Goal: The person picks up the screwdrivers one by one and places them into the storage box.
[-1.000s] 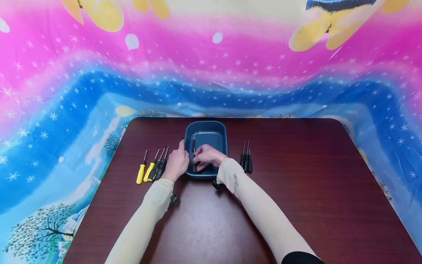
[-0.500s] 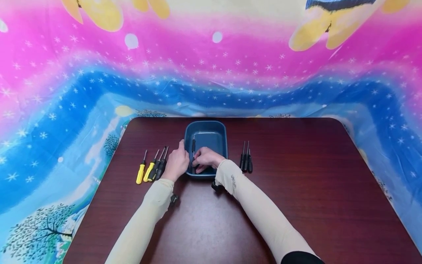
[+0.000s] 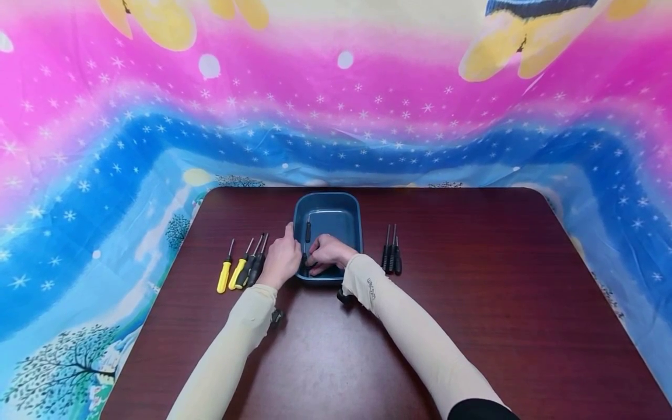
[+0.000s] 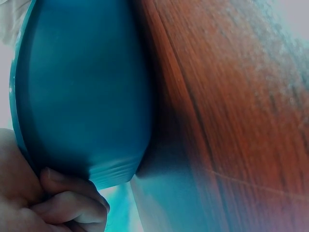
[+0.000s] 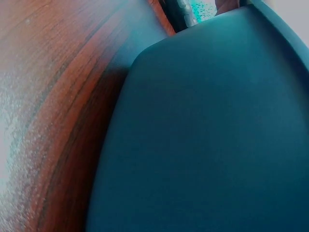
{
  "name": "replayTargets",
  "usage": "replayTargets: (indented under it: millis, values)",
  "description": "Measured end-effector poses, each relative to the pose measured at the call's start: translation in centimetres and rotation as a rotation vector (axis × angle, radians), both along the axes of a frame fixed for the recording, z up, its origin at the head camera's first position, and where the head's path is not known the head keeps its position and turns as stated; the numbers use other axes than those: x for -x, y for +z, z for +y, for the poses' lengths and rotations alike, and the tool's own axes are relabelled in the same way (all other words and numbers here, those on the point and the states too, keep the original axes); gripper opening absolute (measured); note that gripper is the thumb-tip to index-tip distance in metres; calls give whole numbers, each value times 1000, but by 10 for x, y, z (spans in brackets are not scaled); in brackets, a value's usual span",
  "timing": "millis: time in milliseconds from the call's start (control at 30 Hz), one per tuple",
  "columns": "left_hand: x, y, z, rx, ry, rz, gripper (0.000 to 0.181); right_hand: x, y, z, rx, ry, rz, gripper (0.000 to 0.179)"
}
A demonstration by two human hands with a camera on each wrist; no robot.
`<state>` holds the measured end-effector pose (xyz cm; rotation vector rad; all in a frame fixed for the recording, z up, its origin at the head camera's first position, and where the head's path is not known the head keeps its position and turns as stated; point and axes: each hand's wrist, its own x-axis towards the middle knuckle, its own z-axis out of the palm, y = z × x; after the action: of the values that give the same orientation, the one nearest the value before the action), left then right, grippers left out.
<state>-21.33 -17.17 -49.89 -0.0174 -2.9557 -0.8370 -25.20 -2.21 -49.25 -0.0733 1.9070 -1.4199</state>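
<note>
A deep blue-grey rounded-rectangular box (image 3: 338, 220) stands on a glossy red-brown wood-grain table (image 3: 472, 326), near the middle of the far edge. The person's left hand (image 3: 282, 256) lies against the box's left wall, index finger straight; whether it grips is unclear. The right hand (image 3: 331, 252), fingers bent, is inside at a slim black-handled screwdriver (image 3: 305, 258) beside that wall; I cannot tell if it pinches. A second black-handled screwdriver (image 3: 308, 231) lies toward the far-left corner.

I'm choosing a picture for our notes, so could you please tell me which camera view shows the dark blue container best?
The head view shows the container best: its open top and much of its inside, though the right hand hides part. Each wrist view shows only outer wall and some rim, close up.
</note>
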Motion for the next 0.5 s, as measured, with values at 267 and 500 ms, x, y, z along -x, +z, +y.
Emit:
replayTargets:
  millis: [267, 500]
  values:
    - [1, 0, 1, -1, 1, 32, 53, 3, -2, 0, 12, 16, 0, 33]
    - [0, -1, 1, -13, 3, 4, 53, 0, 1, 0, -9, 38, 19, 25]
